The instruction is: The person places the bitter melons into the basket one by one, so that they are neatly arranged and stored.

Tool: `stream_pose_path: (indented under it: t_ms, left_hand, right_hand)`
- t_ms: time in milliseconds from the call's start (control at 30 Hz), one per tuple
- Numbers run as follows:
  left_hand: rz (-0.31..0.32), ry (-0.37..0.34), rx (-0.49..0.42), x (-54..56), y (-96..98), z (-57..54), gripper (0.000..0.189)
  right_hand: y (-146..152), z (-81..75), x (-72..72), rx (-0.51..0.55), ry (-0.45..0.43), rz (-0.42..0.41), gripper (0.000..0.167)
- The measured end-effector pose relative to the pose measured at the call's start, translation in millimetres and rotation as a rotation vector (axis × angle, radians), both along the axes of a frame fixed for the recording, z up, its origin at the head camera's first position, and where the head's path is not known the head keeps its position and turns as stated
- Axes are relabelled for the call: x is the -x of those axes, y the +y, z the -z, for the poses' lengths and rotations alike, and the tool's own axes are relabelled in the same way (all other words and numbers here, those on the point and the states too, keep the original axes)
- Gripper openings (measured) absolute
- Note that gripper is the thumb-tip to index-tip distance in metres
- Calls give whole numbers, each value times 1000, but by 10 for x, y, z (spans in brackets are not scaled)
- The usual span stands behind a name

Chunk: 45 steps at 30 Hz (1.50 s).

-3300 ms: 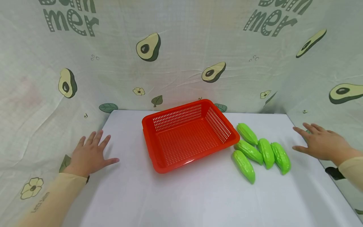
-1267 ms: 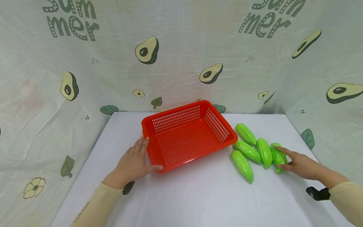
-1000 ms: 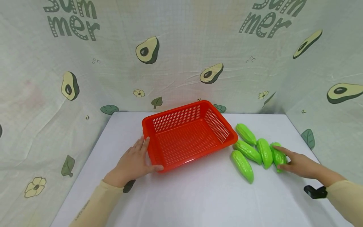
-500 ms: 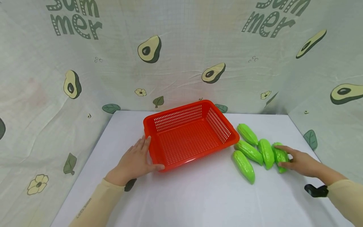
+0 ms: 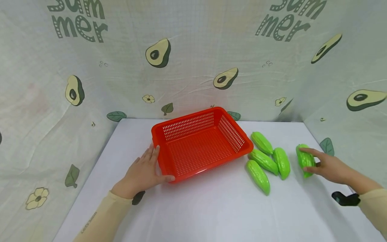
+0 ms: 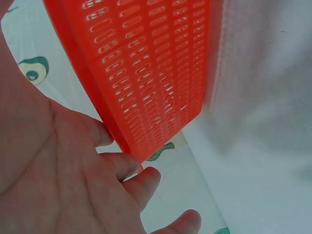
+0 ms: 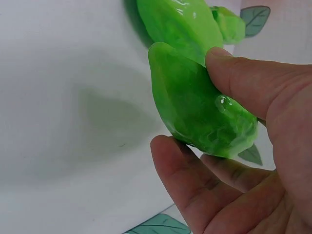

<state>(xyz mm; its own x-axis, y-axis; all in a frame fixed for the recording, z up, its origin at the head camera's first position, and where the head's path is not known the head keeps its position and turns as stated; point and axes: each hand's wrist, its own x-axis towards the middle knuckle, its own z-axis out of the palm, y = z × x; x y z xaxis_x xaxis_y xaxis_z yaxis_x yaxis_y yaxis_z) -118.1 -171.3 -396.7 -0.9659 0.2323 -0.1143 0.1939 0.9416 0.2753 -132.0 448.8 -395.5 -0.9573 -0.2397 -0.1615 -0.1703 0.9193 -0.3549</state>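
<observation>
Right hand point(image 5: 331, 167) pinches green gourd point(image 5: 306, 161) at basket's point(image 5: 208, 167) 3 o'clock; glossy skin could slip. Left hand point(image 5: 142, 176) spread, 8 o'clock.

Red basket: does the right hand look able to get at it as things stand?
Probably yes: the right hand holds one green vegetable, and only four more green vegetables, lying low, are between it and the open red basket.

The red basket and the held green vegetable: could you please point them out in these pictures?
Red basket point(image 5: 199, 149): head view, on its bare mesh floor.
Held green vegetable point(image 7: 195, 103): right wrist view, on the middle of its side.
</observation>
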Motion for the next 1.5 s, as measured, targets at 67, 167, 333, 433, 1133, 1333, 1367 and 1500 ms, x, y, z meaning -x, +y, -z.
stream_pose_path:
  t_ms: [67, 167, 333, 433, 1133, 1333, 1367, 1500]
  left_hand:
    - [2, 8, 1, -11, -17, 11, 131]
    - [9, 19, 1, -25, -41, 30, 130]
    - [14, 34, -1, -34, -71, 52, 129]
    - [9, 28, -4, -38, -83, 42, 129]
    - [20, 2, -5, -7, -66, 48, 129]
    - [19, 3, -4, -11, -36, 12, 129]
    - [19, 4, -1, -11, -33, 9, 129]
    - [22, 6, 6, -13, -35, 11, 129]
  right_hand:
    - [-41, -62, 29, 5, 6, -15, 80]
    - [-130, -174, 97, 11, 2, -30, 81]
    - [-387, -443, 282, 31, -3, -64, 83]
    - [-633, -642, 418, 50, 15, -108, 82]
    - [-2884, -864, 1232, 198, -161, -420, 78]
    - [-3359, -637, 1338, 158, -244, -468, 75]
    - [-3426, -600, 1349, 146, -254, -479, 74]
    - [-3686, -473, 1376, 109, -296, -520, 70]
